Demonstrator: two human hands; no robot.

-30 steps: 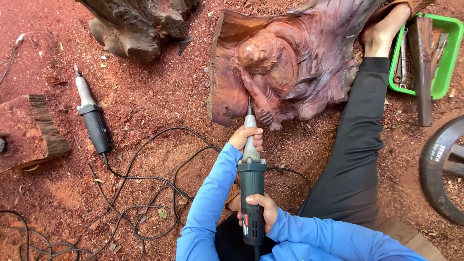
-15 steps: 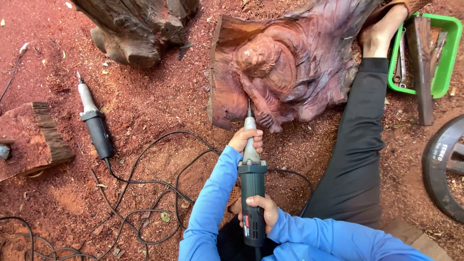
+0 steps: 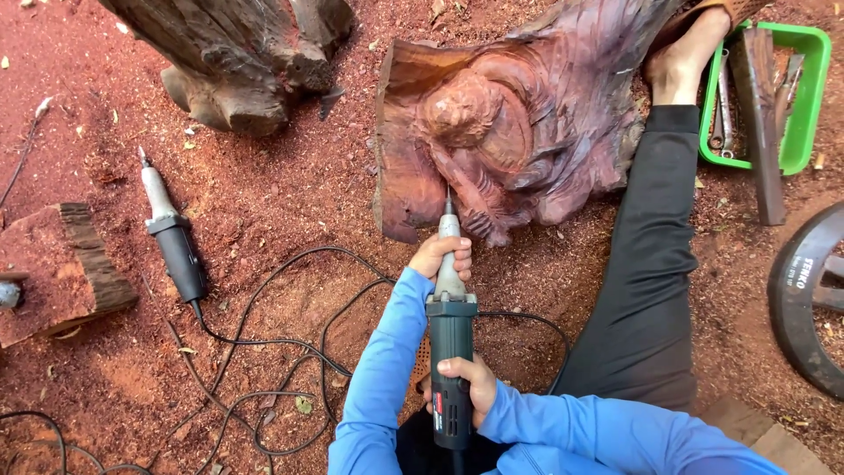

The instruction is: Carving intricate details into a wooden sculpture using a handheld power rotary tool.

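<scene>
Die grinder (image 3: 451, 352) in both hands, bit apparently at carving (image 3: 501, 132) edge.

- A second grey-and-black die grinder (image 3: 171, 237) lies idle on the red sawdust, its black cord (image 3: 264, 343) looping across the ground.
- A dark, gnarled tree stump (image 3: 233, 57) stands at the top left.
- A sawn wooden block dusted red (image 3: 57, 273) lies at the left edge.
- A green plastic tray (image 3: 804, 97) holds metal wrenches and chisels.
- A black rubber wheel (image 3: 804, 299) shows at the right edge.
</scene>
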